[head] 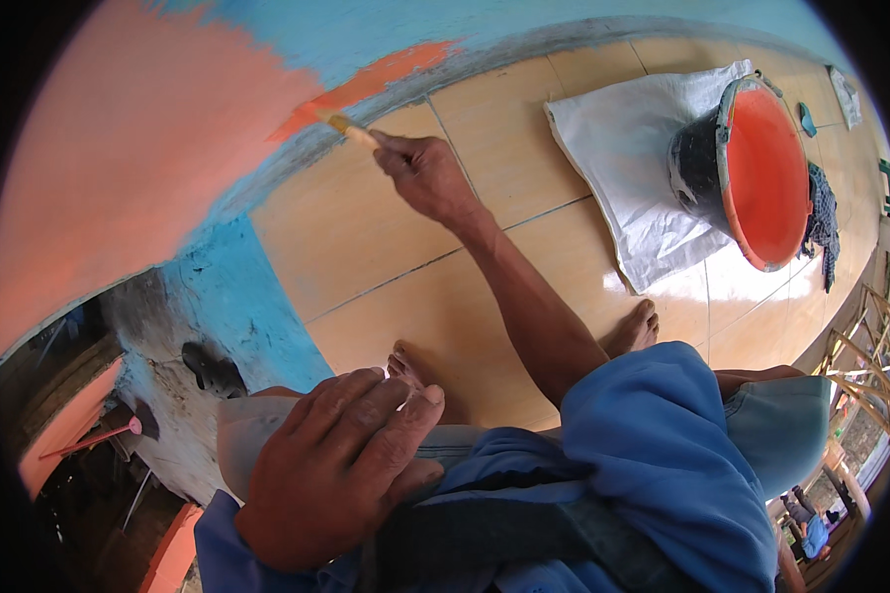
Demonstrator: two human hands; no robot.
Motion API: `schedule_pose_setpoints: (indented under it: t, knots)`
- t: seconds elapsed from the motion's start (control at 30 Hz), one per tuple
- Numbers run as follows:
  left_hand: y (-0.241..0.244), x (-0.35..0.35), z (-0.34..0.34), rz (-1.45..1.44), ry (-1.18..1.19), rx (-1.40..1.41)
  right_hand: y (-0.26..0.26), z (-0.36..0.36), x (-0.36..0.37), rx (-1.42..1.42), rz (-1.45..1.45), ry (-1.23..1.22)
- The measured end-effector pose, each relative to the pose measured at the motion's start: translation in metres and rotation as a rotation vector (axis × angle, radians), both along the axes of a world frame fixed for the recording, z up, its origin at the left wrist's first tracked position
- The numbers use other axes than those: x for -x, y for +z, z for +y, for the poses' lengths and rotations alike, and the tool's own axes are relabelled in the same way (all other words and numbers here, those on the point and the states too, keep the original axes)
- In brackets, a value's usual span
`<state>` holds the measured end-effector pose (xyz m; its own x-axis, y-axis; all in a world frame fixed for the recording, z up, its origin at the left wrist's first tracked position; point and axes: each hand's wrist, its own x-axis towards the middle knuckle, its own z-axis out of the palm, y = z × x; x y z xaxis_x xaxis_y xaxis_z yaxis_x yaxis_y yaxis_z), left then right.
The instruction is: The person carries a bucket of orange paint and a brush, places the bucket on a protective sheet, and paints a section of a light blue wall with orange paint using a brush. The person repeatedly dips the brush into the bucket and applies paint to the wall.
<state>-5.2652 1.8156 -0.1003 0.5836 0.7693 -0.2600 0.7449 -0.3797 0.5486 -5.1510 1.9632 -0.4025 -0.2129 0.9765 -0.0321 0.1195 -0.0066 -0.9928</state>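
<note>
My right hand (426,174) is closed round the pale handle of a paintbrush (348,127). The bristles touch the foot of the wall (141,118), on a fresh, brighter orange streak just above the grey band along the floor. Salmon-orange paint covers the wall's left part; the upper part is light blue. Near my body, my left hand (348,445) is raised over my lap, back upward, fingers together and slightly bent; its palm is hidden, and nothing shows in it. A dark bucket (693,167) with orange paint inside stands on a white woven sack (601,141) to the right.
Beige tiles (363,244) cover the floor beneath my bare feet. A checked cloth (823,222) lies beyond the bucket. At left are a blue-painted ledge (259,296), a black object (213,369) and a dark opening. A person (814,535) is far off at lower right, near wooden frames (864,363).
</note>
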Motion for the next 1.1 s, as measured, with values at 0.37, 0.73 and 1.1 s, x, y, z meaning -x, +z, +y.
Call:
schedule_pose_setpoints:
  t: [0.37,0.73,1.1]
  knots:
    - [0.003,-0.004,0.004,0.015,-0.037,-0.008,-0.014,0.020,-0.003,-0.084,-0.069,-0.582]
    - [0.003,-0.011,0.009,0.049,-0.011,0.024,0.002,0.077,-0.161,0.038,-0.140,-0.287]
    - [-0.001,-0.022,0.019,0.040,-0.031,0.025,-0.010,0.033,-0.045,-0.108,-0.049,-0.564]
